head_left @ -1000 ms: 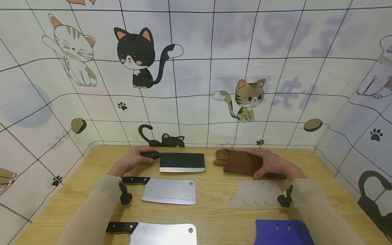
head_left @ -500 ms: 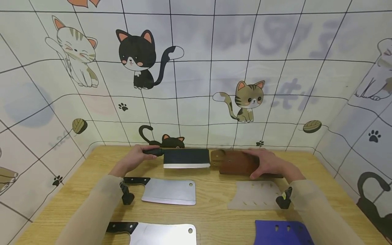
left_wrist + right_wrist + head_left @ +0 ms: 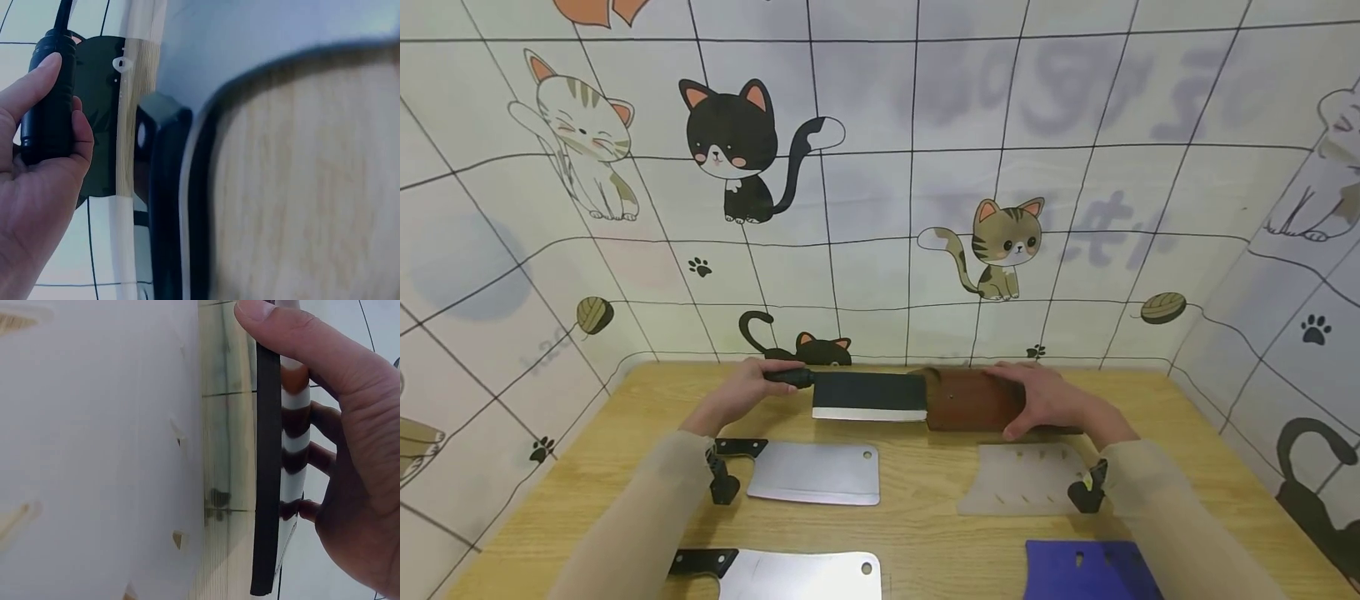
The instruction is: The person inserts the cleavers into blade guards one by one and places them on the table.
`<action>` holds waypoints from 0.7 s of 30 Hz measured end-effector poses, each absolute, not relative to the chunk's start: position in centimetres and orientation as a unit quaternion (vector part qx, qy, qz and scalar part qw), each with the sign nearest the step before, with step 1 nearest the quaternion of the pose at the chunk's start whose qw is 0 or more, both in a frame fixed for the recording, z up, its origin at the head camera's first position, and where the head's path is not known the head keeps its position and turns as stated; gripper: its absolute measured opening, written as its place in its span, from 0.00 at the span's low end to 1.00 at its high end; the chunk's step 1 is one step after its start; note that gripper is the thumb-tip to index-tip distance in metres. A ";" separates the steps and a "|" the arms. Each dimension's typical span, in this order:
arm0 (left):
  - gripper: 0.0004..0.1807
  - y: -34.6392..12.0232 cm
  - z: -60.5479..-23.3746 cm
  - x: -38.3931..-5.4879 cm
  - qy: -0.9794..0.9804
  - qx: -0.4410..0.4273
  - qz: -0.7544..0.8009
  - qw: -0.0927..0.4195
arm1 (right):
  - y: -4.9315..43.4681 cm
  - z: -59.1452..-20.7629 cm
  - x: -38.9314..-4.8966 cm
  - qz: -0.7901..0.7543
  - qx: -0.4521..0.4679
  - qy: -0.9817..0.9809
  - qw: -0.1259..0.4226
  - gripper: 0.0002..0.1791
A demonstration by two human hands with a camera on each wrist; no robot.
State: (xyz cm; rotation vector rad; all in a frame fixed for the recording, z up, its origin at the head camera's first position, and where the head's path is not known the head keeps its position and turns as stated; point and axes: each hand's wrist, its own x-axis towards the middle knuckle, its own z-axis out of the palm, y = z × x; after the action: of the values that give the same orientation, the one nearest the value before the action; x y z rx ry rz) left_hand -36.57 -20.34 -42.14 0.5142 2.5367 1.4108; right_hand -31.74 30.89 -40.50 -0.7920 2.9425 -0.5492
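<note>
My left hand (image 3: 734, 394) grips the ribbed black handle (image 3: 50, 119) of a cleaver with a dark blade (image 3: 868, 393) and a bright lower edge. The blade points right, and its end meets the left end of a brown leather sheath (image 3: 966, 402) in the head view. Thumb in front and fingers behind, my right hand (image 3: 1051, 398) holds that sheath near its right end. In the right wrist view the sheath's dark edge (image 3: 267, 469) runs beside the thumb. A strap at the sheath's left end is mostly hidden behind the blade and sheath.
Two silver cleavers, one in the middle (image 3: 816, 472) and one nearer (image 3: 805, 575), lie on the wooden table (image 3: 925, 533). A translucent blade cover (image 3: 1026, 477) and a blue one (image 3: 1082, 571) lie at the right. A cat-patterned wall covering (image 3: 880, 275) rises behind.
My left hand has brought the dark-bladed cleaver rightward, closing the gap to the sheath. My right hand has shifted the sheath slightly left, and its strap has gone from plain view.
</note>
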 end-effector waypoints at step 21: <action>0.26 -17.1 -42.1 -36.9 0.839 0.181 0.500 0.116 | 28.6 -40.4 -31.9 -0.158 -0.251 0.955 0.024 0.60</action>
State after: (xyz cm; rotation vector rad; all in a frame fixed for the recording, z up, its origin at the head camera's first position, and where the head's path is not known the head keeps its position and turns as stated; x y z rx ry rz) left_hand -36.87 -17.13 -42.06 0.5298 2.4567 1.4635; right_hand -31.92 28.59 -40.38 -0.7780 2.9540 -0.4890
